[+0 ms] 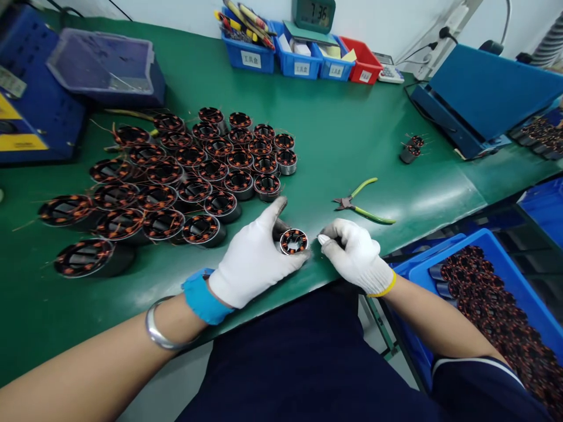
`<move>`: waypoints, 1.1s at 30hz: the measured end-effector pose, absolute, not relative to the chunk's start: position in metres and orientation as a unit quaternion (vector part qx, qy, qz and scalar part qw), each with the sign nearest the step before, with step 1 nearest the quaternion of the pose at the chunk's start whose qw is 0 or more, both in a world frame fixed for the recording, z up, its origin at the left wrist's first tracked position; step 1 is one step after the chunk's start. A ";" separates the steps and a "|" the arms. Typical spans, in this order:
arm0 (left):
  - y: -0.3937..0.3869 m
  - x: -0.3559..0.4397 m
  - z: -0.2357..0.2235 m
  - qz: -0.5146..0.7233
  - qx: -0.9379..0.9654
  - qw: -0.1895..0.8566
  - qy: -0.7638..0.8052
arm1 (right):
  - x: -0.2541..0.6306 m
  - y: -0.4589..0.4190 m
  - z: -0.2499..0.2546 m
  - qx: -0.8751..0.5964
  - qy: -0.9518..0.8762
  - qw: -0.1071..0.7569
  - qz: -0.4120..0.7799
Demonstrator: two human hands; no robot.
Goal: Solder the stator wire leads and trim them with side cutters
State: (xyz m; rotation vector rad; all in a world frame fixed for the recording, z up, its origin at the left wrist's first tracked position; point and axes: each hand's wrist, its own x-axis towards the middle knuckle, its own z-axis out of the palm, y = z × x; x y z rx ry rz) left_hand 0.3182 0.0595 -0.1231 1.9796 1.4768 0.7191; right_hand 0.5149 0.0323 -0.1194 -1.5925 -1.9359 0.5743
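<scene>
My left hand (259, 252), in a white glove, is closed around a motor stator (294, 233) near the front edge of the bench. The stator is a ring with copper windings, its open end facing up. Just right of it, my right hand (354, 252), also gloved, has thumb and fingers pinched together; whatever they hold, if anything, is too small to make out. Beyond the right hand, green-handled cutting pliers (372, 217) lie spread on the bench. To the left stand several more wound stators (193, 190) with loose wire ends.
Right of my lap, a blue crate (417, 269) holds many stators. Two stators (411, 151) stand near a blue machine (488, 99). Along the back are blue tool boxes (250, 58), a red box (363, 64) and a clock (313, 14). A purple bin (109, 64) sits back left.
</scene>
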 end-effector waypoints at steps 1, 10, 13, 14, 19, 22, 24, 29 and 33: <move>0.059 0.318 -0.123 0.268 0.742 0.275 0.550 | 0.515 0.029 -0.121 -0.587 -0.728 0.290 0.204; 0.059 0.320 -0.125 0.255 0.795 0.200 0.513 | 0.538 0.048 -0.128 -0.593 -0.751 0.267 0.114; 0.063 0.319 -0.123 0.248 0.783 0.209 0.531 | 0.546 0.048 -0.108 -0.612 -0.747 0.253 0.062; 0.065 0.318 -0.122 0.246 0.783 0.214 0.530 | 0.544 0.045 -0.100 -0.580 -0.770 0.264 0.041; 0.071 0.315 -0.121 0.227 0.799 0.227 0.508 | 0.518 0.029 -0.102 -0.450 -0.879 0.152 0.044; 0.072 0.315 -0.124 0.218 0.806 0.209 0.509 | 0.509 0.029 -0.127 -0.515 -0.850 0.102 0.040; 0.071 0.315 -0.126 0.215 0.806 0.202 0.513 | 0.510 0.032 -0.138 -0.528 -0.844 0.091 0.029; 0.064 0.318 -0.130 0.286 0.813 0.207 0.462 | 0.513 0.039 -0.133 -0.521 -0.849 0.085 0.027; 0.064 0.323 -0.126 0.309 0.829 0.220 0.411 | 0.518 0.041 -0.117 -0.526 -0.835 0.106 0.124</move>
